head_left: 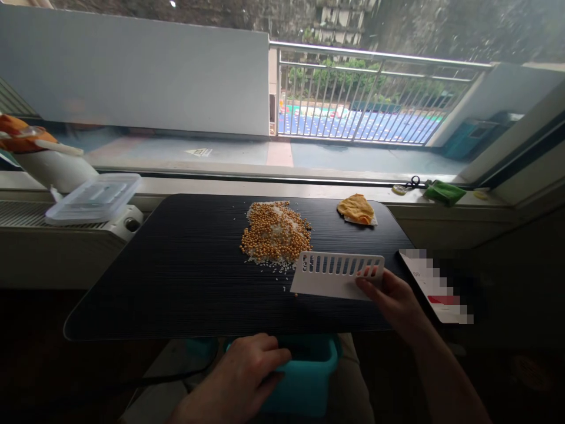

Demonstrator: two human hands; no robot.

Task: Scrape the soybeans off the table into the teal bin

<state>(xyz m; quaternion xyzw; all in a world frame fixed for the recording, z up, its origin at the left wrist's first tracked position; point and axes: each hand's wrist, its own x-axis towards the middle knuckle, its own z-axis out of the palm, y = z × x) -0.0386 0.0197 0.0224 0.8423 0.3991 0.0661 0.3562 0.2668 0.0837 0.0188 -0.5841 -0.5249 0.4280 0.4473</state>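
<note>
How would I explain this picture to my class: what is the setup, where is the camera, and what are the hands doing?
There is no machine here, just a person's two bare hands. The one picture comes from a camera worn on the head, looking forward and down. On the black table lies a pile of what look like soybeans mixed with white rice grains. A folded yellow cloth lies further back on the right. The right hand holds a slotted white plate. The left hand grips the rim of a turquoise tub below the table edge.
</note>
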